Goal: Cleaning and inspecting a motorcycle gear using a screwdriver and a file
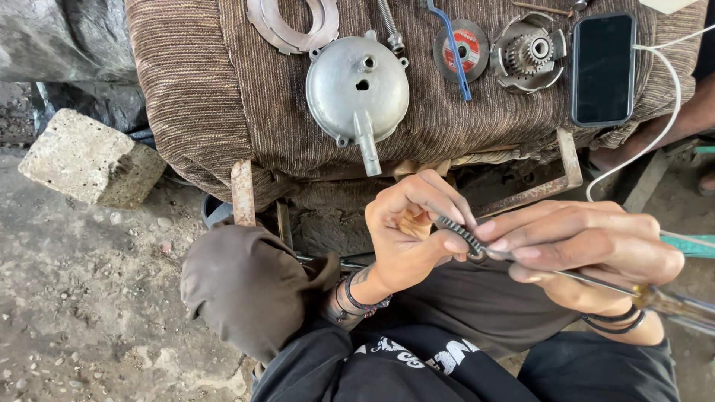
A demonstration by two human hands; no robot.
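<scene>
While the left hand pinches the small toothed part between thumb and fingertips, the right hand brings a screwdriver to its lower end. Both hands are together, fingertips nearly touching, held over the lap just below the bench edge.

Grip logic, as I read it: the left hand pinches the toothed part by its edges so the ribbed face stays exposed and the part can't turn. It sits tilted, upper end toward the left thumb, lower end toward the right fingers. The right hand lies along the shaft with fingers extended and closed on it near the tip, which looks like a hold for fine control, not force. The handle trails out past the right wrist.

Pose: left wrist bent inward, forearm coming up from the lap, dark bands on the wrist. Right forearm comes in from the right side, wrist nearly straight, bands on it too. Exact contact between tip and part is hidden by the fingers; can't tell.

Beyond the hands, on the brown cloth:
- round grey metal cover with a stub pointing toward the left hand
- red-labelled cutting disc and a geared hub, above the right hand
- dark phone with a white cable, further right
- flat metal ring, far edge

A concrete block sits well left of the left hand, on the ground.
</scene>
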